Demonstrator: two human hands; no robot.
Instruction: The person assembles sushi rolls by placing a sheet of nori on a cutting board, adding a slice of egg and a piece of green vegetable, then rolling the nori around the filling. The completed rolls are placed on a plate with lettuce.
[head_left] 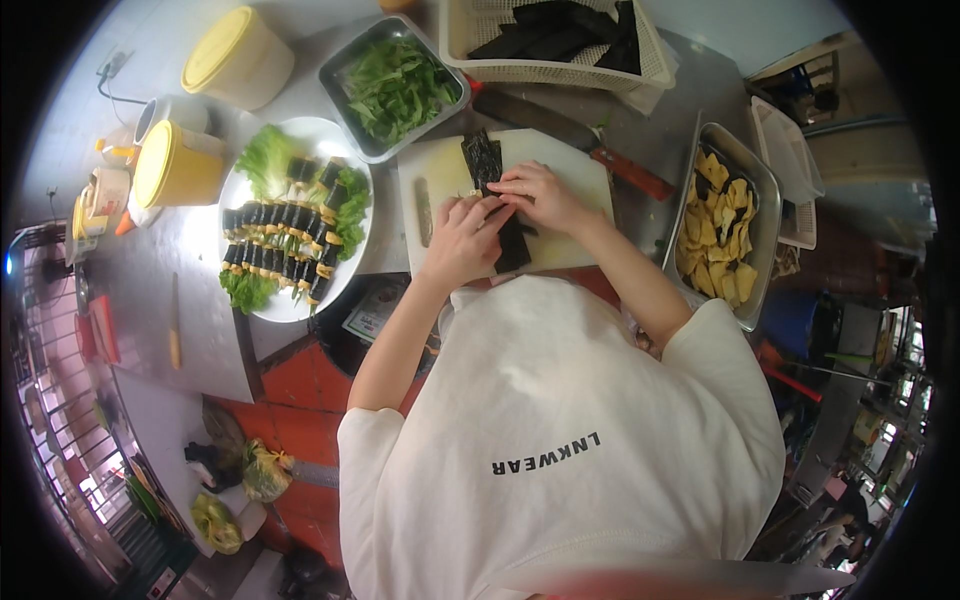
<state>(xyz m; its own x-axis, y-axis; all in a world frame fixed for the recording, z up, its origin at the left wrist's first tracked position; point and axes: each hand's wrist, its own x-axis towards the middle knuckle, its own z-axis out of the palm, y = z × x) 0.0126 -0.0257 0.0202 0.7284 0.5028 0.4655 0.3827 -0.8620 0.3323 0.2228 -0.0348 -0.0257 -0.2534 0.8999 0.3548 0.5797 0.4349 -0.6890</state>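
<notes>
A dark strip of seaweed [483,158] lies lengthwise across a white cutting board [583,190], and its near end hangs toward my body. My left hand [464,238] is closed over the middle of the strip, fingers curled. From the other side my right hand [546,198] meets it, its bent fingers pinching at the same spot. A little pale food shows by the left fingertips; the rest of what lies under the fingers is hidden. Left of the board, a round white plate [232,185] carries rows of seaweed-wrapped rolls [285,218] on lettuce leaves [264,160].
Beyond the board lies a cleaver [535,118] with a wooden handle. A metal tray of green leaves [395,85] and a white basket of dark seaweed sheets [560,35] stand behind. To the right is a metal tray of yellow folded pieces [718,240]. Yellow-lidded tubs [165,165] stand left.
</notes>
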